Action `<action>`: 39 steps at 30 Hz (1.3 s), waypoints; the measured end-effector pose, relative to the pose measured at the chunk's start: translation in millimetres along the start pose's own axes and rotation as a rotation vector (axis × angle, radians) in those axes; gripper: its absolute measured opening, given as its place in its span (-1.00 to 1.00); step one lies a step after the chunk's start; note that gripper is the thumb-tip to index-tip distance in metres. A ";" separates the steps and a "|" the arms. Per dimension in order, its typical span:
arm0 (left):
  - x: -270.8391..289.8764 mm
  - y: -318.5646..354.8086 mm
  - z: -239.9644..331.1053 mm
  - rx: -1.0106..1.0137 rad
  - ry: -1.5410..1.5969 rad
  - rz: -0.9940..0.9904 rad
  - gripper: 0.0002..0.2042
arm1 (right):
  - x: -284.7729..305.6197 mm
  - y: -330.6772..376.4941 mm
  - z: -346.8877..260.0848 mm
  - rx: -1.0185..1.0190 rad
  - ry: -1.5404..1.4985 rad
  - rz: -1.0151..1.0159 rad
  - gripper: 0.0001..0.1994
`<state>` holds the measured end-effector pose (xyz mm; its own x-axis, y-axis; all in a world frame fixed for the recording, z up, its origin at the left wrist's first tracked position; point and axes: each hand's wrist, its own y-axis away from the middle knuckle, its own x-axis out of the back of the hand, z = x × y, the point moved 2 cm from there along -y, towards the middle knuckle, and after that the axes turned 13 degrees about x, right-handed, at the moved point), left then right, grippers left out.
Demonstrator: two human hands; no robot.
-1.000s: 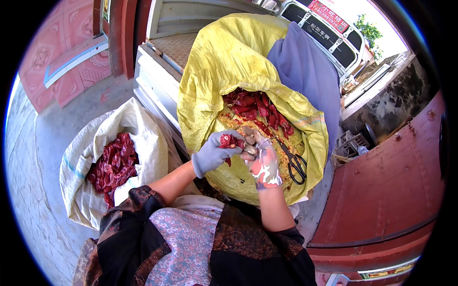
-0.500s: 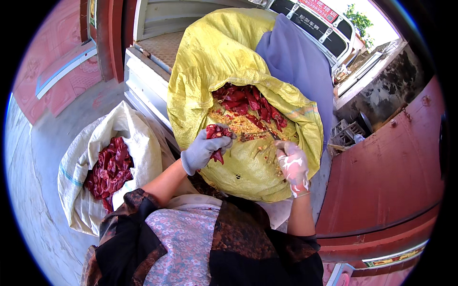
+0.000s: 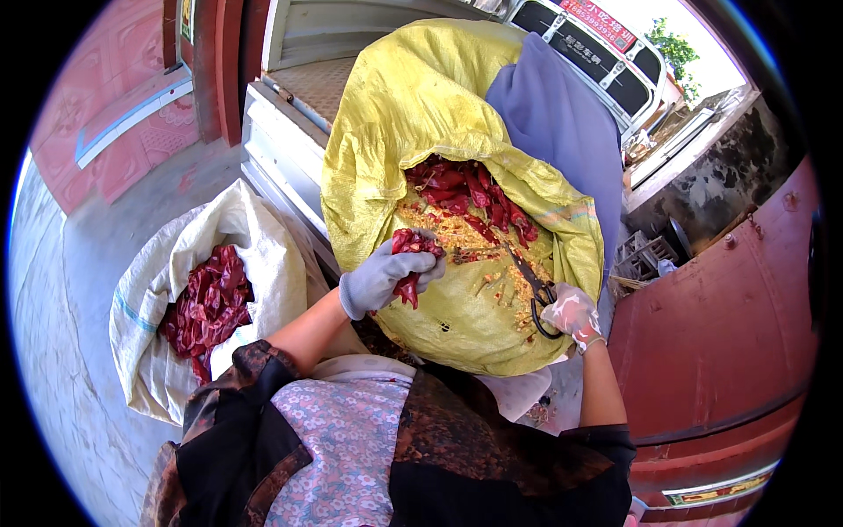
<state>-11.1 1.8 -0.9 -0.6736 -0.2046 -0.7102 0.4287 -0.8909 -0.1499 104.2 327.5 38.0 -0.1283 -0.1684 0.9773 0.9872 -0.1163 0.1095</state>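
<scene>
My left hand (image 3: 386, 277) is clutching one bunch of dried red chillies (image 3: 409, 242); my right hand (image 3: 573, 314) is touching one pair of scissors (image 3: 530, 277), whether gripping I cannot tell, lying right on one yellow sack (image 3: 417, 97).

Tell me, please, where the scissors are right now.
In the head view, the scissors are right of centre on the yellow sack, with the right hand at their handles.

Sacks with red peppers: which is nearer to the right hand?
The yellow sack, before the person: the right hand is at its edge, by the scissors. The white sack stands farther left.
</scene>
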 end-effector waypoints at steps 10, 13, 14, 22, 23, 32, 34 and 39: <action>1.8 -2.8 -5.3 0.092 -0.043 0.097 -0.87 | 29.5 27.5 -34.7 0.096 -0.278 0.310 -0.59; 7.4 -5.5 -8.6 0.091 -0.025 0.137 -0.85 | 51.3 29.9 -71.1 0.177 -0.257 0.217 -0.43; 7.3 -6.2 -7.2 0.093 -0.004 0.133 -0.84 | 53.6 30.0 -79.3 0.185 -0.217 0.172 -0.38; 5.2 -2.8 -8.3 0.107 0.019 0.095 -0.80 | 62.3 24.1 -129.8 0.369 -0.113 0.192 -0.33; 3.6 -3.0 -8.1 0.108 0.009 0.093 -0.80 | 62.5 23.5 -133.1 0.377 -0.090 0.199 -0.31; 3.1 -0.3 -8.3 0.123 0.000 0.064 -0.88 | 68.0 23.8 -144.9 0.348 0.047 0.192 -0.12; 3.0 -0.2 -8.5 0.139 -0.005 0.049 -0.88 | 65.6 24.4 -144.3 0.356 0.058 0.217 -0.09; 14.4 -4.3 -16.9 0.092 -0.061 -0.057 -0.92 | 41.6 23.8 -131.5 0.326 0.091 0.249 -0.03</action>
<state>-12.5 9.6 -22.2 -0.7315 -0.1746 -0.6591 0.3338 -0.9346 -0.1228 109.8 189.0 57.5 0.1241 -0.2395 0.9629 0.9656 0.2525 -0.0617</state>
